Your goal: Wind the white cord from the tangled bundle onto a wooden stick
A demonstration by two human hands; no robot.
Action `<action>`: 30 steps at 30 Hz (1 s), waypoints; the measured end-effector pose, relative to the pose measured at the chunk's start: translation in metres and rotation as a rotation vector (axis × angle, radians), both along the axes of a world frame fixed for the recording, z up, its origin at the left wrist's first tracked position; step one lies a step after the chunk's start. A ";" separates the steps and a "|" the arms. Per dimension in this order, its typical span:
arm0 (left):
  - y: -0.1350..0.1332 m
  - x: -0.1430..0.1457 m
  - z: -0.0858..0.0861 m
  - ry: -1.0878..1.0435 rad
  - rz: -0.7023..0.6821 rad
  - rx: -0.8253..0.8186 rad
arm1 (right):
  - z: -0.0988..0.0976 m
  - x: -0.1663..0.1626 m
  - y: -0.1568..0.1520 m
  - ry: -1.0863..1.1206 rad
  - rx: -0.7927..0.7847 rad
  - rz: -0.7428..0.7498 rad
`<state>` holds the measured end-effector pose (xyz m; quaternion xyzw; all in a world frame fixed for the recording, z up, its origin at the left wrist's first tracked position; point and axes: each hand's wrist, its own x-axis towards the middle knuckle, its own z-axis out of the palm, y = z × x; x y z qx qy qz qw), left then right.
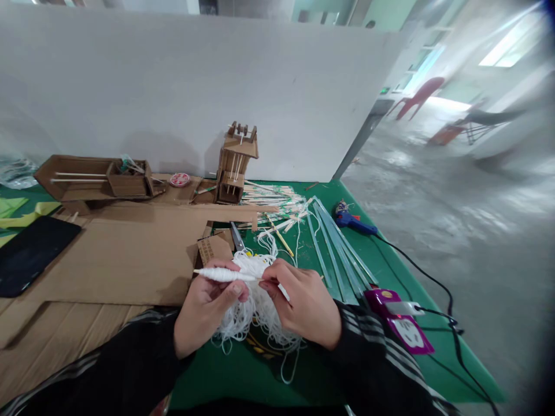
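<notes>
A thin stick wound thickly with white string (223,274) lies level between my hands. My left hand (210,303) has its fingers curled round the wound part, thumb in front, and the stick's bare tip sticks out to the left. At the other end, my right hand (301,297) pinches the stick with thumb and fingers. Below and behind both hands spreads a loose, tangled heap of white string (236,323). Scissors (237,236) lie just beyond the heap, partly covered. What the heap rests on is mostly hidden.
Cardboard models (236,167) stand by the white partition (195,86). Wooden sticks (277,202), clear glue sticks (338,254) and a blue glue gun (353,222) lie on the green table (381,248). A purple package (401,323), power cable (427,268), cardboard sheet (139,254) and black phone (37,254) lie around.
</notes>
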<state>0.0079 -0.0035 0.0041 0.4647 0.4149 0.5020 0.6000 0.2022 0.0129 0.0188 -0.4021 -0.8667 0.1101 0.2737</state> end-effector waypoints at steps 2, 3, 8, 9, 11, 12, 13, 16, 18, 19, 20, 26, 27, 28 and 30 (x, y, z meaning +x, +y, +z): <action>0.000 -0.004 -0.001 -0.029 -0.052 0.013 | 0.000 0.000 0.001 0.013 0.037 0.018; 0.001 -0.008 -0.001 -0.065 -0.096 0.022 | 0.001 0.001 0.001 0.020 0.053 0.023; 0.016 -0.029 0.011 -0.237 -0.456 -0.025 | 0.008 0.005 0.005 0.045 0.128 0.020; 0.020 -0.033 0.014 -0.219 -0.518 -0.066 | 0.010 0.006 0.005 0.033 0.151 0.014; 0.027 -0.039 0.021 -0.124 -0.601 -0.136 | 0.012 0.007 0.004 -0.009 0.193 0.007; 0.029 -0.041 0.023 -0.059 -0.631 -0.158 | 0.013 0.006 0.003 -0.029 0.210 0.006; 0.030 -0.043 0.026 0.011 -0.652 -0.167 | 0.013 0.005 0.003 -0.046 0.221 0.009; 0.024 -0.043 0.032 0.225 -0.659 -0.154 | 0.012 0.000 0.002 -0.072 0.228 0.019; 0.017 -0.040 0.035 0.361 -0.603 -0.138 | 0.012 -0.002 0.004 -0.090 0.223 0.018; 0.014 -0.038 0.035 0.420 -0.563 -0.120 | 0.012 -0.002 0.005 -0.095 0.223 0.016; 0.011 -0.037 0.035 0.473 -0.521 -0.091 | 0.013 -0.002 0.005 -0.095 0.230 0.009; 0.008 -0.030 0.033 0.515 -0.404 0.068 | 0.019 -0.012 -0.024 0.150 0.409 -0.244; 0.008 -0.030 0.034 0.467 -0.385 0.064 | 0.018 -0.017 -0.033 0.223 0.360 -0.286; 0.008 -0.029 0.035 0.419 -0.363 0.056 | 0.016 -0.024 -0.042 0.256 0.236 -0.274; 0.006 -0.028 0.038 0.347 -0.334 0.029 | 0.010 -0.037 -0.055 0.204 -0.081 -0.317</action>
